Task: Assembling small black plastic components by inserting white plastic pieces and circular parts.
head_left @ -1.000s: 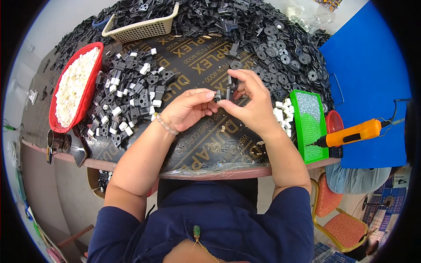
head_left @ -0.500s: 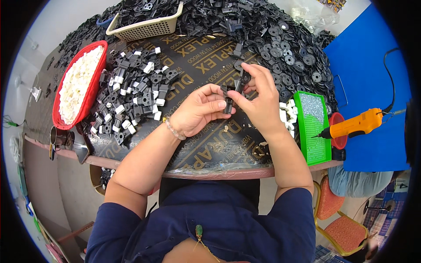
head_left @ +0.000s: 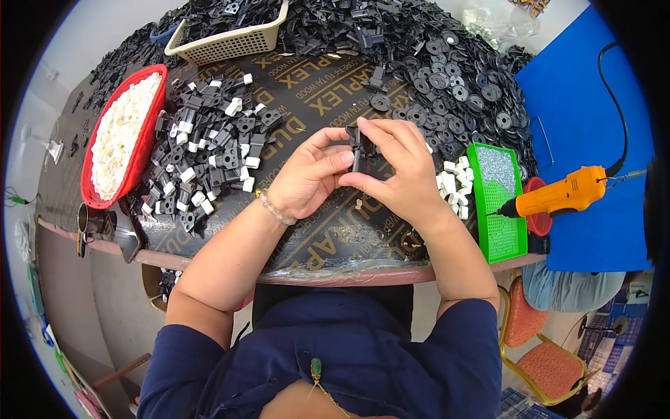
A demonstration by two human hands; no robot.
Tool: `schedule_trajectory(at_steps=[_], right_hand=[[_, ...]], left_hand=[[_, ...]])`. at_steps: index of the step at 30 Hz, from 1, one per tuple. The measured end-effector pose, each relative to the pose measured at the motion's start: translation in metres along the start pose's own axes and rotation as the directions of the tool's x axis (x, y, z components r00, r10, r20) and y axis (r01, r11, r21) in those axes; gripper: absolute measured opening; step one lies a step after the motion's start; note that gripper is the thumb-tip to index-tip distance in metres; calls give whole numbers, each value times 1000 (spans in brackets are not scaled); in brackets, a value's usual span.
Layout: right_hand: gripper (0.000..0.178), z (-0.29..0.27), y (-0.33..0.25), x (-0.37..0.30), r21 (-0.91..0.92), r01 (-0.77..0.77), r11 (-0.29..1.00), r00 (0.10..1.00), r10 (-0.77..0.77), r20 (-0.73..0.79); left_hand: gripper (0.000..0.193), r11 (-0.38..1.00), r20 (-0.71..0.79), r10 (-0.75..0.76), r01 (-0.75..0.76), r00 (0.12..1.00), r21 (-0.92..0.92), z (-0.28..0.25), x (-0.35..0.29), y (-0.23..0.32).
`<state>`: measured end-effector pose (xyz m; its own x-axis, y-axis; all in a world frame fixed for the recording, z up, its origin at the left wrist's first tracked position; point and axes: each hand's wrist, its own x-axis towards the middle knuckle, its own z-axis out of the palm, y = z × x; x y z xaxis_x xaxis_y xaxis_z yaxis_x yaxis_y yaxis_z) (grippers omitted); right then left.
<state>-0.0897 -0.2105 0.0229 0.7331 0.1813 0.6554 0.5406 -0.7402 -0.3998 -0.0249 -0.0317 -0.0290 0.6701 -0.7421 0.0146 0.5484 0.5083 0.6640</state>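
Between my two hands, above the middle of the table, is a black plastic part [head_left: 356, 149]. My left hand [head_left: 308, 173] pinches it from the left with thumb and fingers. From the right, the thumb and fingertips of my right hand [head_left: 398, 162] close around it, hiding much of its shape. Left of my hands lies a heap of black plastic pieces with white ends [head_left: 222, 143]. A small pile of white plastic pieces [head_left: 456, 187] sits just right of my right hand. Flat black discs [head_left: 447, 91] are heaped beyond it.
A red basket [head_left: 162, 105] of white pieces stands at left, a cream basket [head_left: 230, 44] at the back among black parts. On the right are a green tray [head_left: 520, 230] with small metal pieces, an orange electric screwdriver [head_left: 562, 194] and a blue board [head_left: 593, 126].
The black parts, spread apart before, are now brought together and turned upright between my fingers. My right hand has shifted slightly left and its fingers have closed in.
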Motion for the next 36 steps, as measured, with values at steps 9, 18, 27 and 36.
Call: schedule_trajectory(at_steps=[9, 18, 27, 36], right_hand=[[70, 3, 2, 0, -104, 36, 994, 999, -37, -11], [28, -16, 14, -1, 293, -505, 812, 854, 422, 304], [18, -18, 11, -2, 316, -514, 798, 852, 432, 296], [20, -69, 54, -8, -177, -559, 810, 805, 581, 118]], left_hand=[[31, 995, 4, -4, 4, 1000, -101, 2, -2, -8], [31, 808, -22, 191, -144, 981, 571, 9, -5, -5], [19, 338, 59, 240, -141, 969, 931, 18, -10, 10], [17, 754, -108, 197, -80, 975, 652, 10, -6, 1]])
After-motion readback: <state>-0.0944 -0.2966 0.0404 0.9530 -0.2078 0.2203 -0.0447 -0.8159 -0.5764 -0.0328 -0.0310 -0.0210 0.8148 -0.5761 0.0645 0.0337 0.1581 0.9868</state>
